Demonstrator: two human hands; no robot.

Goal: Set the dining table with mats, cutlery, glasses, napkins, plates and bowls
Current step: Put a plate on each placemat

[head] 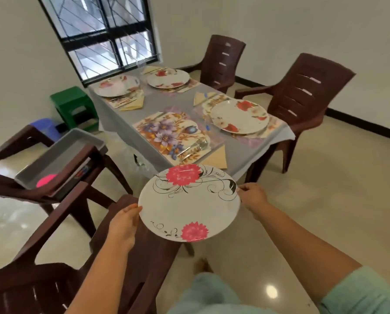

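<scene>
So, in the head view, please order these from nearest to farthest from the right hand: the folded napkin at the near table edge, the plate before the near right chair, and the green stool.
Measured from the right hand:
1. Folded napkin, at the near table edge, just beyond the held plate.
2. Plate on the right side mat, further up the table.
3. Green stool, on the floor beyond the table's far left side.

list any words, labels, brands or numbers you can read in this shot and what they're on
None can be read.
The plate held by the left hand and right hand carries only flowers and scrollwork.
The floral mat shows only a flower print.
The grey tray bears no visible lettering.
</scene>
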